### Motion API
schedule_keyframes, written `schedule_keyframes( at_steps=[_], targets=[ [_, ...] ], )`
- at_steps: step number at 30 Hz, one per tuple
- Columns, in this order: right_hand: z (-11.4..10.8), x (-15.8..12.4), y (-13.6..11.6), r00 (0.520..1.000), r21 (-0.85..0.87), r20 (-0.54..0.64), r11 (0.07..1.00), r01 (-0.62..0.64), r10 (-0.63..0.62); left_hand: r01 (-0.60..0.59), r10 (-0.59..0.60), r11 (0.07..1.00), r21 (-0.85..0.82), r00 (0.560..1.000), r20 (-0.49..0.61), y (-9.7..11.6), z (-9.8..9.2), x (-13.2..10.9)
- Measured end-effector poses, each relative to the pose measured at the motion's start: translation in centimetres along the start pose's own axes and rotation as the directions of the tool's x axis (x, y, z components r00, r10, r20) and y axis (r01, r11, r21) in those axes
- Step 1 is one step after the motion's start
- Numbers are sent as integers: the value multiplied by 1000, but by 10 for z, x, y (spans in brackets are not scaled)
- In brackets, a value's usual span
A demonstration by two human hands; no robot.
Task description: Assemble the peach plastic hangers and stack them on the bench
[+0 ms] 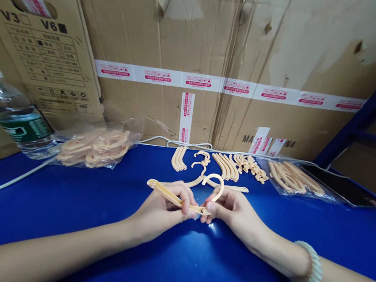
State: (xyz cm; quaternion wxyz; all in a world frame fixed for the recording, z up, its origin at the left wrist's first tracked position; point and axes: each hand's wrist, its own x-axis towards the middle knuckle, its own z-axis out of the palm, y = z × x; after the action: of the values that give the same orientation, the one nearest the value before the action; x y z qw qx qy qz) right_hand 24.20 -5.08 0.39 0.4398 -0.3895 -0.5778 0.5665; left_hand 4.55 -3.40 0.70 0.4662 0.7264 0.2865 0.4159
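As you hold two parts together over the glossy blue tabletop (187,267), both of your hands are closed on their work. Your left hand (166,204) pinches a slender, beige plastic hanger arm (165,193) between thumb and fingers close to its inner end; the free end points outward to the left of the grip and slightly upward. Your right hand (233,206) holds a curved, beige plastic hook (220,187) near its base, with the curl standing above the grip and opening leftward. The base of the hook meets the inner end of the arm between your fingertips; whether it is fully seated, you cannot tell, since the fingers partly cover the joint.

Just beyond the grip lies a beige plastic hanger with hook and two spread arms (232,188), partly hidden by your hands. Farther beyond it, note a row of loose beige arms (225,167) and, to their right, a heap of small beige plastic pieces (251,167). Well to the left of the grip rests a clear plastic bag of beige parts (97,146), beside a clear bottle with a green label and white cap (22,117). Well to the right lies another clear bag of curved beige parts (295,177).
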Motion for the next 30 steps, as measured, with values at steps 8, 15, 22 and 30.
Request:
schedule_keyframes(
  at_steps=[8, 15, 22, 30],
  targets=[
    [5, -1, -3, 999, -24, -29, 999, 40, -41, 140, -140, 990, -2, 990, -20, 3, 3, -1],
    [9, -1, -6, 994, -41, -48, 995, 94, -96, 159, -177, 972, -174, 980, -91, 0, 4, 4],
    [10, -2, -8, 998, 11, -28, 998, 63, -62, 268, -263, 942, -202, 963, 56, -2, 6, 2],
    [-14, 5, -17, 976, -101, -107, 979, 179, -189, 288, -302, 931, -223, 953, -31, 1, 5, 6]
  ],
)
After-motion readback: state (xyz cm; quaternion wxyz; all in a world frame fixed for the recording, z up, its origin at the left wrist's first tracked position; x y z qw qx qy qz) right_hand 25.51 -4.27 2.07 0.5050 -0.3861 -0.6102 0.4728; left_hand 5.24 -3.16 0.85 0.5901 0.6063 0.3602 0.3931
